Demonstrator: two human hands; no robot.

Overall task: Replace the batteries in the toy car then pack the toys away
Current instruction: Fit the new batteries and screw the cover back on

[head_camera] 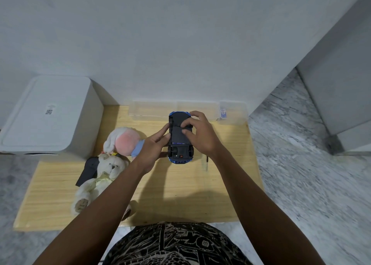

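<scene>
A blue toy car (pixel 180 142) lies upside down on the wooden table (pixel 180 188), its black underside facing up. My left hand (pixel 153 150) grips the car's left side. My right hand (pixel 200 134) rests on top of the underside, fingers pressing on the black battery cover in the middle. A thin screwdriver (pixel 206 163) lies on the table just right of the car, partly hidden under my right wrist.
A pink and white plush (pixel 123 140) and a cream teddy bear (pixel 100 180) lie left of the car, on a dark object (pixel 89 169). A clear plastic box (pixel 186 110) stands along the back edge. A white lidded bin (pixel 48 116) stands at left.
</scene>
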